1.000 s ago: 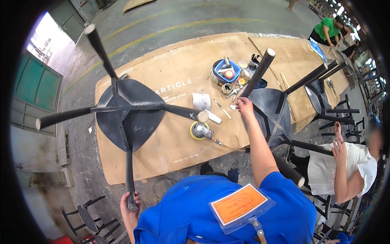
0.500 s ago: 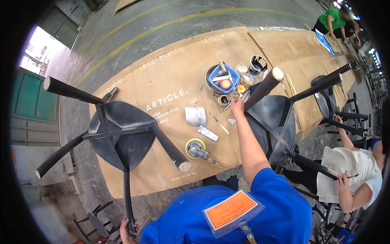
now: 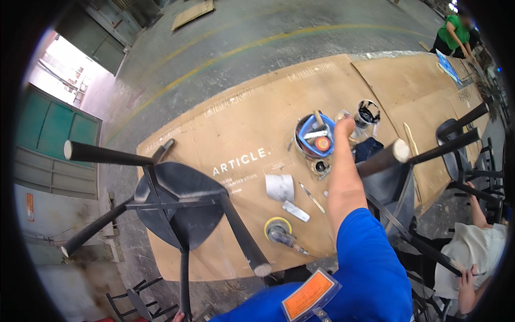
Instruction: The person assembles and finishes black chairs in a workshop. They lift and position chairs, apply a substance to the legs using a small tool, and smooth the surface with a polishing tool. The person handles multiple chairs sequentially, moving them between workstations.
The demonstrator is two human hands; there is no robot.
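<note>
An upturned black stool [image 3: 179, 206] rests on the cardboard-covered table at left, legs in the air. At the lower edge, my left hand [image 3: 178, 316], mostly cut off, is closed round the lower end of the stool's near leg [image 3: 185, 279]. My right arm stretches across the table, and my right hand [image 3: 345, 126] is closed at a small pale-topped jar [image 3: 342, 114]; what its fingers hold is hidden. Beside it are a blue-rimmed tub [image 3: 307, 140] with tools and an orange-lidded can [image 3: 322, 143], a dark-stained jar [image 3: 321, 167] and a black-smeared pot [image 3: 368, 112].
Nearer me lie a sander [image 3: 279, 232], a curled abrasive sheet [image 3: 280, 188], a white scraper-like piece [image 3: 296, 211] and a thin tool [image 3: 312, 197]. A second upturned stool [image 3: 391, 198] stands close right of my arm. A co-worker in white [image 3: 466, 257] works beyond it.
My right hand has moved from beside the dark-stained jar to the pale-topped jar farther back. The whole view has shifted, so the table sits lower and farther right; my left hand remains at the leg.
</note>
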